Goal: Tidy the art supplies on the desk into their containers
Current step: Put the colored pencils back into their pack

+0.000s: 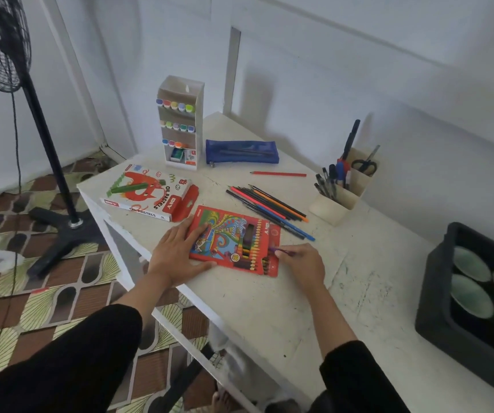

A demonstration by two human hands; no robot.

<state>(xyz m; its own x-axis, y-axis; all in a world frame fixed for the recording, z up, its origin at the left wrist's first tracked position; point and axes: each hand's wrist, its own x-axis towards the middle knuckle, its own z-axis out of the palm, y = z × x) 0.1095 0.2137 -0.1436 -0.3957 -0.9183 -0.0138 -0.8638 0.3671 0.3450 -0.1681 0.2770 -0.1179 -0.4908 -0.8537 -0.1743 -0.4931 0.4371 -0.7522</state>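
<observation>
pencil box (227, 231): red, swirly multicolour | pencil (278, 249): purple | pencil case (241, 152): blue | tray (436, 281): black

White desk (269, 308) — pencil box (230, 234), loose pencils (269, 204), pastel box (147, 192).

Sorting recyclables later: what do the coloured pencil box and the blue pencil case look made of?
Coloured pencil box: probably thin printed card, glossy print, cut-out window. Blue pencil case: likely soft mesh or plastic; contents show through.
</observation>
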